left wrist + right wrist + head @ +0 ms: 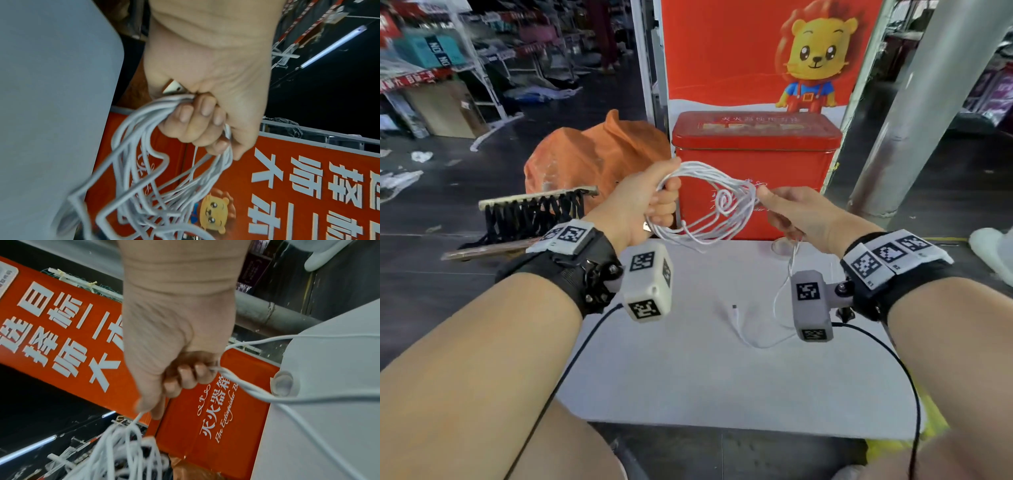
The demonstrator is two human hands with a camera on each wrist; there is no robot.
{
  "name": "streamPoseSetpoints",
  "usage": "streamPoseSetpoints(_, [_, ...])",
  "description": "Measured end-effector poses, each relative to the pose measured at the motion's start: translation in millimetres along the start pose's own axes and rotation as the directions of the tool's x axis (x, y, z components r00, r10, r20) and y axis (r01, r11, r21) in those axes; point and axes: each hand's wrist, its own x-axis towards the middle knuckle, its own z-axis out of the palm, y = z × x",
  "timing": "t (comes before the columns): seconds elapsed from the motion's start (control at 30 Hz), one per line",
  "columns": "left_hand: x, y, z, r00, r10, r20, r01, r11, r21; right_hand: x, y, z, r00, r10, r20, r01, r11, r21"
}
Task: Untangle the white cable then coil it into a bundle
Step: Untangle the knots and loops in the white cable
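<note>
the left hand (650, 202) is clenched around a gathered stack of loops of the white cable (709, 205), held in the air above the far edge of the white table (688, 377), while the right hand (796, 212), at about 3 o'clock from the coil, pinches a strand between thumb and forefinger with the other fingers curled round more of the line. a loose tail drops from the right hand to the table and ends in a small connector (734, 307) at roughly 6 o'clock of the coil. the risk, as i judge it, is that the loops are uneven and one small curl sits crosswise inside them, so pulling the next turn tight could snag it or drag the tail off the table. only the left wrist view shows a pale plug (172, 86) tucked against the palm; the right wrist view shows a clear round cap (282, 384) on the table's edge.
</note>
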Motion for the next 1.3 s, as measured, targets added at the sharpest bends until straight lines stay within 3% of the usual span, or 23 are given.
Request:
streamPoseSetpoints(0.13, [-4.5,0.7,-10.4,0.999,-0.030,0.015,0.029,0.996,0.083,2.9,7.4,-12.7,0.966,-0.145,-0.214,0.088,0.962,-0.257])
streamPoseSetpoints(0.2, [-7.3,0.9,-10.3,0.994,-0.080,0.073,0.070,0.989,0.132,4.8,9.0,-12.8,0.911,-0.159,-0.380,0.039,0.952,-0.303])
streamPoseSetpoints(0.27, [-9.5,1.6,-7.5,0.986,-0.113,0.125,0.095,0.985,0.141,5.9,7.5,-10.4,0.881,-0.087,-0.465,-0.078,0.943,-0.324])
streamPoseSetpoints(0.37, [-10.0,4.2,-4.6,0.991,-0.064,0.119,0.063,0.998,0.010,9.2,7.4,-2.9,0.930,0.070,-0.360,-0.244,0.852,-0.463])
streamPoseSetpoints(0.53, [-4.5,10.3,-19.0,0.992,0.097,-0.076,-0.118,0.928,-0.354,-0.8,14.5,3.1,0.996,0.075,-0.051,-0.091,0.845,-0.526])
streamPoseSetpoints(0.6, [-1.8,8.5,-24.9,0.981,0.110,-0.163,-0.169,0.895,-0.414,-2.5,15.6,-0.5,0.997,0.065,-0.028,-0.071,0.932,-0.356])
streamPoseSetpoints(0.7, [0.3,4.1,-30.0,0.968,0.085,-0.236,-0.193,0.854,-0.484,-2.3,20.4,-8.7,0.997,0.027,-0.070,-0.035,0.994,-0.108])
streamPoseSetpoints(0.8, [1.2,2.8,-29.3,0.963,0.075,-0.260,-0.201,0.842,-0.501,-2.4,25.7,-11.3,0.986,0.001,-0.165,-0.023,0.991,-0.128])
streamPoseSetpoints(0.9, [2.3,1.9,-25.7,0.941,0.081,-0.329,-0.241,0.843,-0.481,2.8,30.5,-13.2,0.915,0.032,-0.403,-0.112,0.978,-0.176])
streamPoseSetpoints(1.0, [4.3,-0.4,-31.5,0.900,0.081,-0.429,-0.313,0.805,-0.504,7.8,40.0,-24.9,0.849,0.168,-0.502,-0.332,0.908,-0.256])
streamPoseSetpoints(1.07, [5.3,-1.2,-39.1,0.880,0.078,-0.469,-0.347,0.780,-0.520,6.1,47.2,-32.9,0.857,0.224,-0.464,-0.423,0.821,-0.384])
streamPoseSetpoints(1.13, [5.3,-2.4,-43.0,0.883,0.080,-0.462,-0.335,0.797,-0.502,2.7,53.0,-36.9,0.891,0.296,-0.344,-0.449,0.680,-0.580])
streamPoseSetpoints(1.2, [4.6,-4.6,-40.0,0.908,0.080,-0.412,-0.282,0.843,-0.459,-1.6,53.5,-28.7,0.899,0.381,-0.214,-0.395,0.495,-0.774])
streamPoseSetpoints(1.23, [4.2,-5.7,-35.9,0.923,0.083,-0.375,-0.254,0.864,-0.434,-1.3,52.8,-22.1,0.901,0.395,-0.182,-0.363,0.453,-0.814])
streamPoseSetpoints(1.27, [3.4,-6.3,-30.4,0.937,0.090,-0.337,-0.231,0.883,-0.408,-0.2,50.5,-15.0,0.909,0.393,-0.142,-0.329,0.464,-0.823])
streamPoseSetpoints(1.3, [2.4,-6.3,-24.1,0.949,0.099,-0.300,-0.215,0.898,-0.383,1.7,49.3,-8.4,0.926,0.366,-0.090,-0.295,0.555,-0.778])
